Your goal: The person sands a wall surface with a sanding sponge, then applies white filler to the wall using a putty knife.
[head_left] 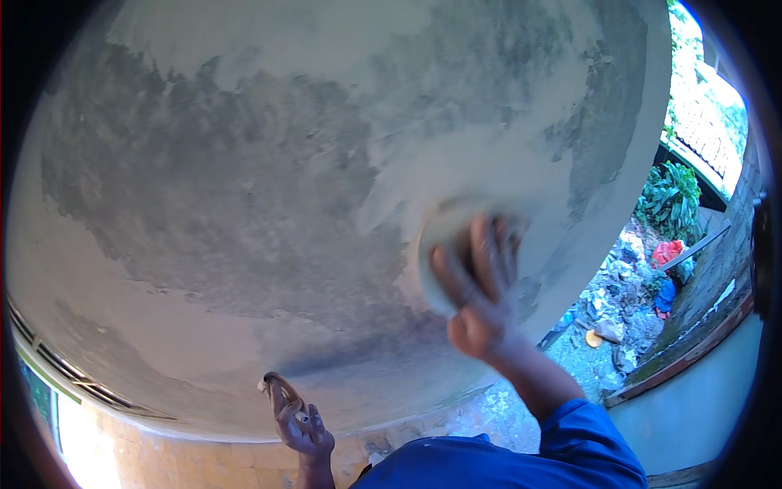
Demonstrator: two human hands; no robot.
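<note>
A broad plastered surface (228, 163), patchy in dark grey and pale cream, fills most of the view. My right hand (485, 277), fingers bent, grips a pale rounded pad (433, 281) against it; motion smears the pad's outline, so its exact kind does not show. Lower and to the left, my left hand (303, 424) is raised near the surface's lower part. Its fingers curl, and a small pale tip (263, 381) shows by the fingertips; what the hand holds is unclear.
On the right, rubble and rubbish (611, 326) lie on the ground beyond the surface's edge. Green plants (672, 196) and a low wall (692, 342) stand there. A tan block wall (187, 456) runs along the bottom, with a slatted vent (73, 367) at far left.
</note>
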